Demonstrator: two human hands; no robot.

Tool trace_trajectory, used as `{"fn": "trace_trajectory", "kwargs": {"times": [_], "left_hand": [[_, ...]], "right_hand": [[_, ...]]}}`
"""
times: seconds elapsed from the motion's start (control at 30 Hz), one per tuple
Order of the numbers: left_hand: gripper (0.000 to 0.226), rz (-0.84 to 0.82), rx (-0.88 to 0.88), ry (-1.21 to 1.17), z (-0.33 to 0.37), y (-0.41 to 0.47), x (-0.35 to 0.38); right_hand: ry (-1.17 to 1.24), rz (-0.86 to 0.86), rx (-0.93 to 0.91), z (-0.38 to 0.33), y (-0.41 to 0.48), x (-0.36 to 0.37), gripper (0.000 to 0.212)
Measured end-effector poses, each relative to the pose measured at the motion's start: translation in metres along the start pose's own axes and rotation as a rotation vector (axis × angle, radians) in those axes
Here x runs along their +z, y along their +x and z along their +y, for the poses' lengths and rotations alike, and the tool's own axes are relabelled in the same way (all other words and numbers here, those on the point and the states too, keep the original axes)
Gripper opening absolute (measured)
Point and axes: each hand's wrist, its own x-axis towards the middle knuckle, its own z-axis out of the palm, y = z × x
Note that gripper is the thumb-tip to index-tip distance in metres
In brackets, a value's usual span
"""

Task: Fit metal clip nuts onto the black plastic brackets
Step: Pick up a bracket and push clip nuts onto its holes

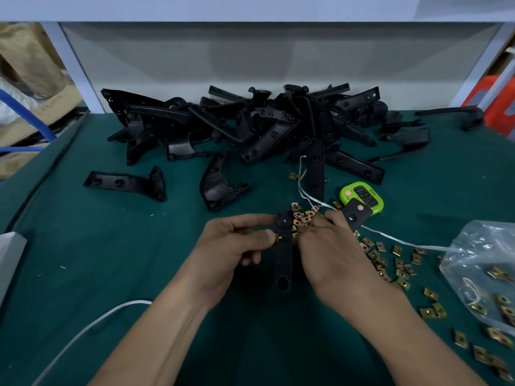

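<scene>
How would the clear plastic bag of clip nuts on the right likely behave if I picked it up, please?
The plastic bag looks thin and crumpled, so it would probably sag floppily. The clip nuts inside lie loose, so they would likely slide together and weigh down one corner.

Black bracket point(283, 254) lengthwise; brass clip nut point(278, 238) on edge.

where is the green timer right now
Head view: the green timer lies on the table right of centre, just beyond the right hand, with a black bracket end overlapping its near edge.
</scene>
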Motion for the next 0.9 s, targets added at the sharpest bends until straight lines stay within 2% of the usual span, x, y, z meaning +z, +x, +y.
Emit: {"fn": "trace_trajectory", "kwargs": {"times": [0.53, 0.67, 0.73, 0.83, 0.9], "left_hand": [[0.029, -0.011, -0.046, 0.038, -0.007, -0.003, 0.004], [0.010, 0.007, -0.078, -0.060, -0.004, -0.002, 0.010], [0.029, 0.002, -0.155, -0.188, -0.004, 0.001, 0.010], [0.026, -0.073, -0.147, -0.215, -0.004, 0.001, 0.012], [0.032, -0.084, -0.138, -0.205, -0.006, 0.000, 0.013]], "right_hand": [[0.007, -0.005, -0.033, -0.008, -0.002, 0.006, 0.035], [0.014, 0.010, 0.024, -0.003, 0.004, 0.007, 0.026], [0.000, 0.032, 0.049, 0.001, 0.006, 0.004, 0.018], [0.020, 0.056, 0.055, 0.006, 0.006, 0.003, 0.021], [0.040, 0.051, 0.042, 0.005, 0.006, 0.004, 0.022]]}}
